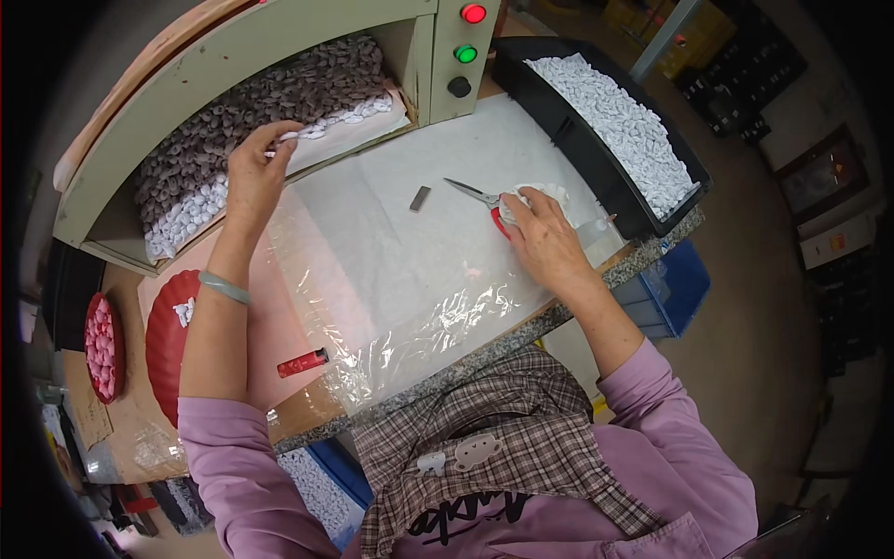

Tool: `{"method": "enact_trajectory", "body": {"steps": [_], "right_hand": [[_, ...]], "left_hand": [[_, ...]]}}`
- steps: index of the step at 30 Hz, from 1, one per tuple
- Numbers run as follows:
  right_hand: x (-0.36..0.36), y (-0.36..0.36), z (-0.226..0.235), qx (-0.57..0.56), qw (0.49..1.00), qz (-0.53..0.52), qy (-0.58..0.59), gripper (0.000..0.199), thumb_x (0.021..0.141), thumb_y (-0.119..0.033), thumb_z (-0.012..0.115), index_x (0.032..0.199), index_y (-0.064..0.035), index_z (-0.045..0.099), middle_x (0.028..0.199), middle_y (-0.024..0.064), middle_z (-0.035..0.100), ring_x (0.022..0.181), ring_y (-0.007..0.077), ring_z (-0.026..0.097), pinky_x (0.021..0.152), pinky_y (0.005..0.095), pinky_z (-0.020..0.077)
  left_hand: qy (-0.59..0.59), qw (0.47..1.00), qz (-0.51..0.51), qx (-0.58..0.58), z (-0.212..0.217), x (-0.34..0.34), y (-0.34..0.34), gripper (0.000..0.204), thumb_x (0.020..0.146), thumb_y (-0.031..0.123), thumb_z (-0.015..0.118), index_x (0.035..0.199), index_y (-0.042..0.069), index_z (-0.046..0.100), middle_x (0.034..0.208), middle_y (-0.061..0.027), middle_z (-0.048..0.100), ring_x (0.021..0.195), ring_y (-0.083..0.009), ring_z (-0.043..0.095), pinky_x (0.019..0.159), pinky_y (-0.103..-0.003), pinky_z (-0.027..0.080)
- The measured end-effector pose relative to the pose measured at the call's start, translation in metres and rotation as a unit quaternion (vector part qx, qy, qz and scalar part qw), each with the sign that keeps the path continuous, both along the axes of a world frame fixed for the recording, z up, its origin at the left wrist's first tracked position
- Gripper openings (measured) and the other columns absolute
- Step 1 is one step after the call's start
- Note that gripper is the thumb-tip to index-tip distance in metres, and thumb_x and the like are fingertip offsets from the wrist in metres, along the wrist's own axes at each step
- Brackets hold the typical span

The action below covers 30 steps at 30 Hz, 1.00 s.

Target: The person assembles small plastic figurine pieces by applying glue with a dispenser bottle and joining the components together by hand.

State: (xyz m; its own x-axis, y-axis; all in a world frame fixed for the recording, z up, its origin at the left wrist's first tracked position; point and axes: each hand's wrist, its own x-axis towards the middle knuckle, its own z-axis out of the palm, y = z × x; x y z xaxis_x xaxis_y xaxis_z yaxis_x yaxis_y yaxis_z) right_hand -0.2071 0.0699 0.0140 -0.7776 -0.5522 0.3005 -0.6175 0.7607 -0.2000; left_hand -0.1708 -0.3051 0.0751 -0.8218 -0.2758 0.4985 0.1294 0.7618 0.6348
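Note:
My left hand (256,172) reaches to the front of a deep opening, its thumb and fingers pinched on a small white knotted-looking piece (289,137). Right behind it lie rows of similar white pieces (197,207) and a thick bank of grey-brown ones (270,93). My right hand (540,233) is palm down at the right of the worktop, with bent fingers over the red handles of scissors (495,219). Their blades point away to the upper left. A crumpled white cloth (549,191) lies partly under that hand, which hides some of the handles.
A black bin (596,154) of white pieces stands at the right. On the plastic-covered worktop (400,270) lie a small metal bar (420,198) and a red lighter (303,362). A red dish (168,326) is left of my forearm; a lit-button panel (456,65) rises behind.

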Motion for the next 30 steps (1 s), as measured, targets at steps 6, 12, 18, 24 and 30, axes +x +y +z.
{"method": "enact_trajectory", "body": {"steps": [6,12,18,24,30], "right_hand": [[-0.001,-0.006,0.01,0.064,0.997,-0.048,-0.005,0.041,0.077,-0.001,0.057,0.118,-0.0039,0.053,0.111,0.0223,0.054,0.103,0.0396,0.053,0.084,0.0449,0.0487],[-0.037,-0.023,0.006,0.075,0.99,-0.117,-0.022,0.03,0.075,-0.008,0.06,0.104,0.0002,0.056,0.101,0.025,0.056,0.092,0.0401,0.06,0.077,0.0457,0.0521],[-0.086,-0.066,0.009,0.128,0.976,-0.176,-0.007,0.032,0.08,-0.01,0.058,0.109,0.0029,0.059,0.114,0.0237,0.052,0.101,0.0362,0.059,0.081,0.0394,0.0529],[-0.137,-0.076,-0.002,0.074,0.972,-0.222,-0.002,0.034,0.085,-0.01,0.053,0.118,0.0005,0.056,0.126,0.0211,0.047,0.109,0.0411,0.053,0.091,0.0422,0.0489],[-0.058,-0.085,0.005,-0.028,0.982,-0.108,0.151,0.048,0.079,-0.001,0.058,0.125,-0.0012,0.048,0.134,0.0267,0.042,0.119,0.044,0.045,0.092,0.044,0.0476]], "left_hand": [[-0.047,0.978,-0.082,0.188,-0.005,0.021,0.036,0.02,0.089,0.013,0.061,0.107,0.006,0.066,0.092,0.0006,0.067,0.074,-0.0047,0.055,0.067,-0.02,0.044],[-0.017,0.93,-0.125,0.345,0.015,0.042,0.097,0.019,0.087,0.012,0.061,0.105,0.007,0.067,0.086,-0.0003,0.067,0.073,-0.0067,0.057,0.064,-0.02,0.044],[0.015,0.86,-0.13,0.492,0.014,0.071,0.122,0.022,0.088,0.013,0.06,0.108,0.005,0.065,0.093,-0.0035,0.067,0.076,-0.0078,0.057,0.067,-0.021,0.044],[0.003,0.769,-0.163,0.618,0.002,0.117,0.163,0.028,0.09,0.01,0.055,0.115,0.0,0.059,0.1,-0.0066,0.065,0.077,-0.0076,0.055,0.068,-0.02,0.043],[-0.025,0.696,-0.162,0.699,-0.018,0.163,0.17,0.033,0.091,0.01,0.053,0.12,-0.006,0.052,0.096,-0.01,0.062,0.073,-0.0085,0.053,0.063,-0.018,0.043]]}}
